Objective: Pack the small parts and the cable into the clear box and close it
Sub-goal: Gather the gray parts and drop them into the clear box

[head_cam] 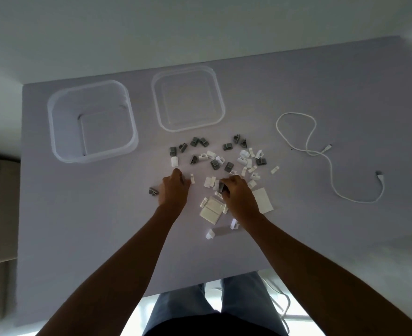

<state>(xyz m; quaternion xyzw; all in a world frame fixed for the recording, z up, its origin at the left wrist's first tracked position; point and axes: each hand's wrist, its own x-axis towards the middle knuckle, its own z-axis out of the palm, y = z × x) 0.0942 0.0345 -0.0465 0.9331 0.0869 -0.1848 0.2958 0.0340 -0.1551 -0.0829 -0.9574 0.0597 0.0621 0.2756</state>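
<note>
A clear box [92, 122] stands open and empty at the back left of the table. Its clear lid [188, 98] lies flat to the right of it. Several grey and white small parts [214, 161] are scattered in the middle. A white cable [321, 151] lies loosely coiled at the right. My left hand [173, 190] rests curled on the table among the parts, a grey part [153, 191] just left of it. My right hand [239, 195] is closed around a grey part [222, 186] and some white ones at the pile's near side.
White adhesive pads [211, 210] and a white card [263, 200] lie beside my right hand. A grey strip [224, 231] with white clips sits nearer me. The table's near edge is just above my legs; another cable lies on the floor [280, 301].
</note>
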